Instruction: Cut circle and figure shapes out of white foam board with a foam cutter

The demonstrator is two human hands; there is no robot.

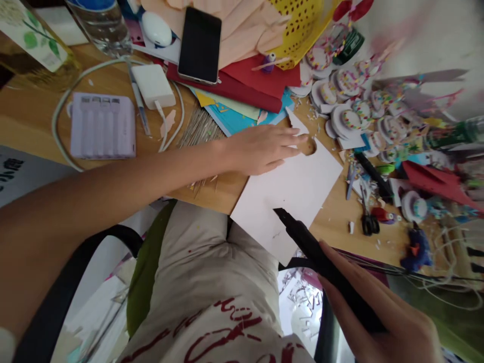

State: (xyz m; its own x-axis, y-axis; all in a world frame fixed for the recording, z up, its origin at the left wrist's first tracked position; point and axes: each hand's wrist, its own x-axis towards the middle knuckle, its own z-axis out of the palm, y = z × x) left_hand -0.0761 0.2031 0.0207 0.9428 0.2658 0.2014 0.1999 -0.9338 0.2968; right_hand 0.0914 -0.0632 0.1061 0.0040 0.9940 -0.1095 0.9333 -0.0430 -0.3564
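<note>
My left hand [264,147] lies flat, fingers stretched out, on the upper corner of a white foam sheet [298,194] that hangs over the wooden table's front edge. A round hole is cut out of the sheet beside my fingertips. My right hand [381,307] is closed around a black utility knife [321,262], low in view. The knife's tip rests on the sheet's lower part.
Coloured paper sheets [257,75], a black phone [199,44], a white charger [152,85] and a lilac battery box [102,126] lie at the back left. Several decorated foam discs [351,118], scissors [368,219] and scraps crowd the right. A chair arm [75,282] is below.
</note>
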